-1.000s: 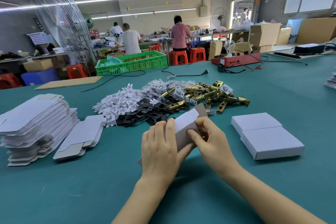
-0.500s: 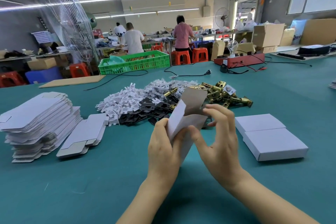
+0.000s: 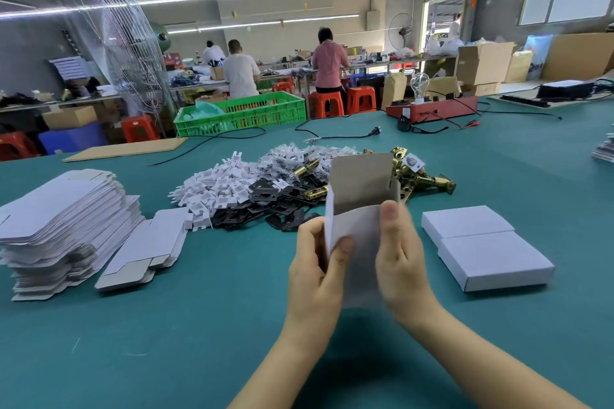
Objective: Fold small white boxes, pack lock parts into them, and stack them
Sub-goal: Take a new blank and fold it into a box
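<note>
A small white box, opened into a tube with its grey top flap standing up, is held upright above the green table. My left hand grips its left side, thumb on the front. My right hand grips its right side, thumb near the open top. Behind the box lie piles of lock parts: white plastic pieces, black plates and brass latches. Two folded white boxes lie side by side to the right. A tall stack of flat box blanks sits at the left.
A few loose blanks lean beside the tall stack. A green crate, a cardboard sheet, a black cable and a red tester box sit at the table's far side. People work at benches beyond.
The box went from lying flat near the table to being lifted, turned upright and opened into a tube. Both hands rose with it and regripped its sides.
</note>
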The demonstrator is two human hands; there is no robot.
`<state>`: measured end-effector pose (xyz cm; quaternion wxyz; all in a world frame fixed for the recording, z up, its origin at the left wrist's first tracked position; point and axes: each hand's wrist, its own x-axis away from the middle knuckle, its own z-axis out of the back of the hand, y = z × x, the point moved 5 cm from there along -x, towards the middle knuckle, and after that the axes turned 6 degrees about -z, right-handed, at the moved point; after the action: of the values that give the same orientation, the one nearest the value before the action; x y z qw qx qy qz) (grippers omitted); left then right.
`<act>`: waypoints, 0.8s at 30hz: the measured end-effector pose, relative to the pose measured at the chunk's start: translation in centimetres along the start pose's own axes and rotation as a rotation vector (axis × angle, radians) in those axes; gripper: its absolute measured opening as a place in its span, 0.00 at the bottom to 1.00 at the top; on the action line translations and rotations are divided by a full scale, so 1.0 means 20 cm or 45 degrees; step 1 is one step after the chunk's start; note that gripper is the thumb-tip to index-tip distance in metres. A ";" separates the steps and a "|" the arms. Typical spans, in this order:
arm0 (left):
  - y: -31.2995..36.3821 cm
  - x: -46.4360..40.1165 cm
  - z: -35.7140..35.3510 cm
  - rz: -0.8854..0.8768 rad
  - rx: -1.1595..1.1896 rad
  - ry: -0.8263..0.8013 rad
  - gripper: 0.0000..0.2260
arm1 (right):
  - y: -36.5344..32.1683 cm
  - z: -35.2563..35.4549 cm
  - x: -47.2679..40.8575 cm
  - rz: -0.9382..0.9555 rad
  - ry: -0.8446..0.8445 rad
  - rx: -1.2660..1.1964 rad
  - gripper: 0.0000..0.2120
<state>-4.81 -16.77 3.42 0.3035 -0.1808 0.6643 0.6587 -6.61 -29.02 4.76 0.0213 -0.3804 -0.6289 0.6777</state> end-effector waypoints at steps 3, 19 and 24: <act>-0.01 0.01 -0.03 0.004 0.005 -0.090 0.14 | 0.02 0.01 0.02 0.028 0.043 0.004 0.37; -0.01 -0.03 0.01 -0.077 -0.018 -0.117 0.20 | 0.05 -0.04 -0.01 -0.050 -0.219 -0.118 0.36; -0.03 -0.04 0.03 -0.159 -0.042 -0.047 0.28 | 0.09 -0.06 -0.02 -0.316 -0.439 -0.165 0.29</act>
<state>-3.81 -16.27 3.48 0.3531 -0.2146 0.6352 0.6525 -4.89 -28.48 3.57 -0.0280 -0.1792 -0.7073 0.6832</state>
